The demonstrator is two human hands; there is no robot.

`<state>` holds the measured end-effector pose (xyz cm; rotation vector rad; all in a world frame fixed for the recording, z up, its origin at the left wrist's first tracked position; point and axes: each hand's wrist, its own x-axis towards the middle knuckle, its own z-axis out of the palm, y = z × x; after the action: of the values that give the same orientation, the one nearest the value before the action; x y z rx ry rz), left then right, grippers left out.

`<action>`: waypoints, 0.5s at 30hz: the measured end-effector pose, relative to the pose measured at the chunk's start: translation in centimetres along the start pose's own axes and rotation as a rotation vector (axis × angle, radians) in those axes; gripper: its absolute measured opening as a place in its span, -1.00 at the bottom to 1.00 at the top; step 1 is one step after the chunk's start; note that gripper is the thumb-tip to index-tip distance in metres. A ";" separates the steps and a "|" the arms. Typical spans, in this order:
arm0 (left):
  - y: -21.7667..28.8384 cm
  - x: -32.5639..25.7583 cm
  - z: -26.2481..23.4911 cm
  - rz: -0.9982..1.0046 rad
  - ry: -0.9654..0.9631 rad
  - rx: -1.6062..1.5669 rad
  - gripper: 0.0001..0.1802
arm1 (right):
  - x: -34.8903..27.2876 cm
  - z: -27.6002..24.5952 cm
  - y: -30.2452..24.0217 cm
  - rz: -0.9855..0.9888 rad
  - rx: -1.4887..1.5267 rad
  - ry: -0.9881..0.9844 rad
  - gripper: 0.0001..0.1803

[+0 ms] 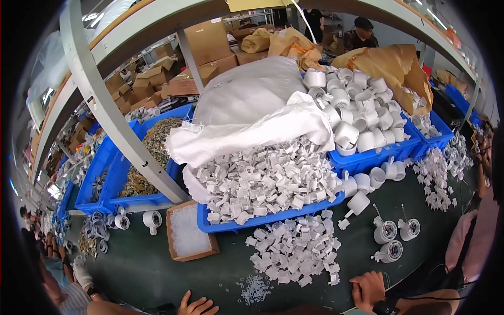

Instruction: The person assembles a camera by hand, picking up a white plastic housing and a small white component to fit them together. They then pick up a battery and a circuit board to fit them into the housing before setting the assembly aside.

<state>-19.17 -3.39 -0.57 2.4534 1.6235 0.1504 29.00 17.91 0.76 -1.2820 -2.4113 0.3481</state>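
Note:
My left hand [198,305] lies at the near table edge, fingers spread, holding nothing I can see. My right hand [369,290] rests farther right on the same edge, its fingers loosely curled with no object visible in them; a dark band sits on that wrist. Between the hands is a small heap of tiny translucent rings [255,289]. Beyond it spreads a pile of small white plastic clips [296,249]. A blue tray [236,226] behind holds many more such clips, spilling from a white woven sack [252,128].
Left of the tray stands a cardboard box [169,231] of white bits. Three round white housings [388,252] lie right. White cup-shaped parts [367,118] overfill a blue bin [362,161]. A metal post [113,113] rises at left. A neighbour's gloved hand [82,273] is at far left.

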 end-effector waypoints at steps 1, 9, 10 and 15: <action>-0.1 0.0 0.0 0.016 -0.009 0.000 -0.03 | -0.1 -0.1 -0.2 0.057 0.014 -0.050 -0.86; 0.2 -0.2 0.5 0.050 0.084 -0.001 -0.19 | -0.2 -0.2 -0.7 0.041 0.001 -0.023 -0.84; 0.0 -0.2 0.7 0.063 0.076 0.009 -0.18 | -0.2 -0.1 -0.7 0.043 -0.001 -0.020 -0.84; -1.0 -0.5 1.1 0.107 0.051 0.028 -0.13 | 0.3 -0.3 -1.2 -0.004 0.011 0.017 -0.84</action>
<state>-20.07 -3.54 -1.85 2.5787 1.5246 0.2084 28.05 17.54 1.54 -1.2704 -2.3943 0.3472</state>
